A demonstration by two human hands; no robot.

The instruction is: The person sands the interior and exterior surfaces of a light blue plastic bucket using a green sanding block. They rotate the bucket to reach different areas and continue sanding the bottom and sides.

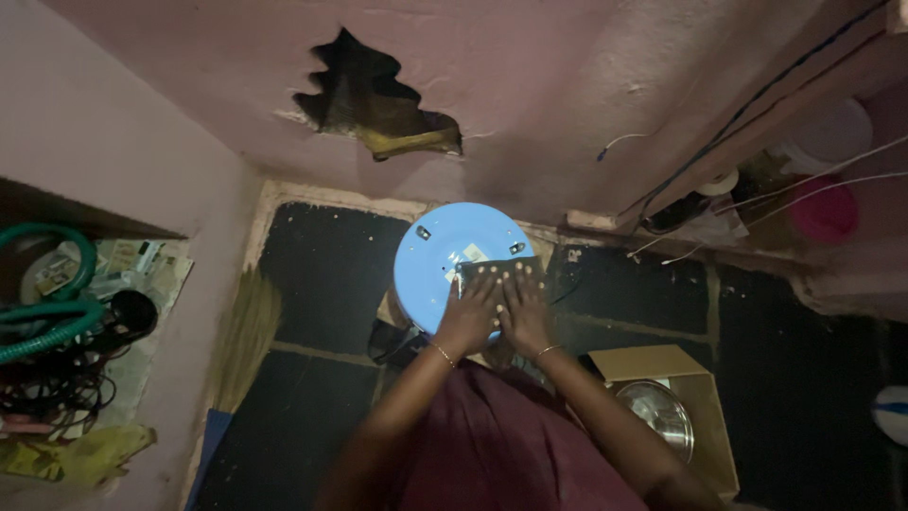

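Nearest to the person, an open brown cardboard box [702,397] with a shiny steel pot lid [659,414] inside stands on the dark floor [312,416] at the right side. Above it the left hand [470,314] and the right hand [523,310] lie side by side, fingers [492,276] spread flat and not clenched, pressing a dark cloth [501,269] on the round light-blue plastic lid [445,260]. Further behind, the pink wall [530,104] has a broken dark hole [374,99].
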